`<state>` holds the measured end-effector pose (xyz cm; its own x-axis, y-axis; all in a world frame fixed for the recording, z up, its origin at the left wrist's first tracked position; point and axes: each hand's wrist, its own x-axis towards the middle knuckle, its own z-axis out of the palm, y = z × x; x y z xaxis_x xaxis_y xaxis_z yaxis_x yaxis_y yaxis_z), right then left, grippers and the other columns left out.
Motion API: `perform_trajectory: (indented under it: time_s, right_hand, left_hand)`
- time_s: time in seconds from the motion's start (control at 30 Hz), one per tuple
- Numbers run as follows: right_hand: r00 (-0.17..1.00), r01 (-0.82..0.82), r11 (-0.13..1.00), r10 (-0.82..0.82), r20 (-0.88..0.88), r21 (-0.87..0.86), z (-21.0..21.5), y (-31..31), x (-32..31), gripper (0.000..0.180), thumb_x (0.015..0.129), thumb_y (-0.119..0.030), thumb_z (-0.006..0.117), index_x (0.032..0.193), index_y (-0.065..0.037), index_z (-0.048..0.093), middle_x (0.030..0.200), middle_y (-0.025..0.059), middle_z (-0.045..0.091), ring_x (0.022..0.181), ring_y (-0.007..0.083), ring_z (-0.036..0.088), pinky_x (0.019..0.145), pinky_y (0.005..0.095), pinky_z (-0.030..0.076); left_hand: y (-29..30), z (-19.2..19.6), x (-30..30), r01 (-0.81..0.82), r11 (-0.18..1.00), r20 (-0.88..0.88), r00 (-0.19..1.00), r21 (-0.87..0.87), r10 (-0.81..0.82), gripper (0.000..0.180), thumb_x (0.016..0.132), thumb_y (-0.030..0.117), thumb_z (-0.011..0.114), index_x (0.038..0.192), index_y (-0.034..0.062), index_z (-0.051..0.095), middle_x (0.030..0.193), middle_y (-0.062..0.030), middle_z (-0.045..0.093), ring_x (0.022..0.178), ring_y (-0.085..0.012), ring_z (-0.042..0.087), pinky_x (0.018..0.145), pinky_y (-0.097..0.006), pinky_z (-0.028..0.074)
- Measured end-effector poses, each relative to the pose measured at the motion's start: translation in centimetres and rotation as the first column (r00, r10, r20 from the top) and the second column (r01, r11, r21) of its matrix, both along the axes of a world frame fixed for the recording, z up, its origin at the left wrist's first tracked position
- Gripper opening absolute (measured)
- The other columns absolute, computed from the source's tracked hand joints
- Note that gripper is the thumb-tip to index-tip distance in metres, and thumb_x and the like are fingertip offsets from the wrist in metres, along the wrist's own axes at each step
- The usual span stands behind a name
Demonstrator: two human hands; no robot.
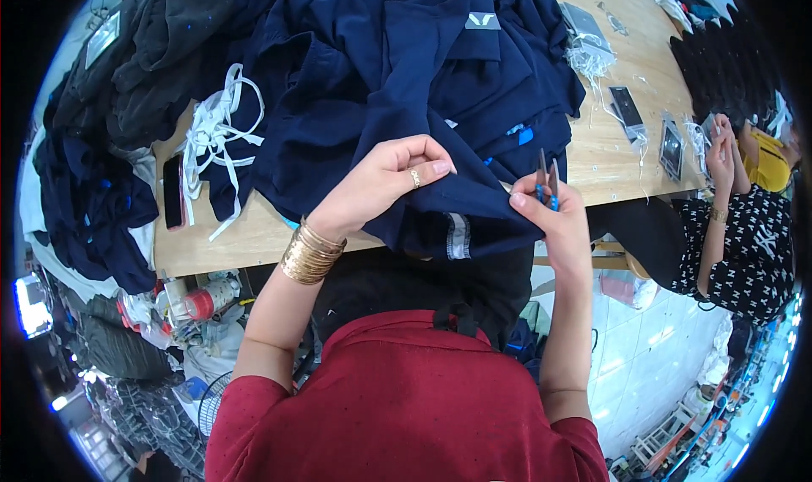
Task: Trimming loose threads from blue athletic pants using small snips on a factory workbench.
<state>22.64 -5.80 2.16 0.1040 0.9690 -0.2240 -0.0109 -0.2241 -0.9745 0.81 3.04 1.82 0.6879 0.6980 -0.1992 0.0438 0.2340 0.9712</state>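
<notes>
Right now both of my hands are closed on work; the fingers of my left hand (389, 178) pinch the navy garment (431, 203) between thumb and forefinger, while my right hand (562, 220) grips small blue-handled scissors (553, 180) — blades parted and pointing up, away from me — and its thumb presses the garment's right end; the cloth stretches between my two hands at the front edge of the worktop (622, 173), part of it drooping past that edge towards my lap, with a pale label (458, 235) showing on the drooping part; beyond it rises a heap of navy cloth (338, 93); to the left lie a tangle of white tape (216, 135) and, just beside it, a phone (173, 193); farther left is a pile of dark clothes (161, 42); over on the right — well apart from me — a co-worker (740, 249) sits with both hands raised at the worktop.
</notes>
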Motion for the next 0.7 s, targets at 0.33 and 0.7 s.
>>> perform_trajectory:
  time_s: [0.33, 0.7]
  right_hand:
    - [0.993, -0.111, 0.991, 0.107, 0.045, 0.078, 2.8, 1.5, -1.0, 0.011, 0.077, -0.009, 0.069, 0.081, 0.000, 0.063, 0.070, 0.0005, 0.059, 0.067, 0.0055, 0.053, 0.063, 0.0184, 0.041]
    - [0.941, 0.170, 0.942, -0.242, 0.236, 0.289, 1.1, -0.4, -4.1, 0.010, 0.079, -0.006, 0.064, 0.087, -0.002, 0.061, 0.068, -0.0043, 0.046, 0.061, 0.0027, 0.039, 0.056, 0.0162, 0.030]
  left_hand:
    - [-0.7, 3.0, -1.3, 0.231, 0.973, -0.121, 0.966, 0.009, -0.228, 0.021, 0.085, 0.020, 0.062, 0.082, -0.0012, 0.064, 0.065, 0.0073, 0.050, 0.060, -0.0006, 0.039, 0.054, -0.017, 0.033]
    - [-0.4, 1.9, -1.8, -0.289, 0.954, 0.174, 0.938, -0.086, 0.300, 0.020, 0.085, 0.018, 0.061, 0.094, 0.0013, 0.065, 0.078, 0.0027, 0.061, 0.072, -0.0023, 0.054, 0.067, -0.017, 0.044]
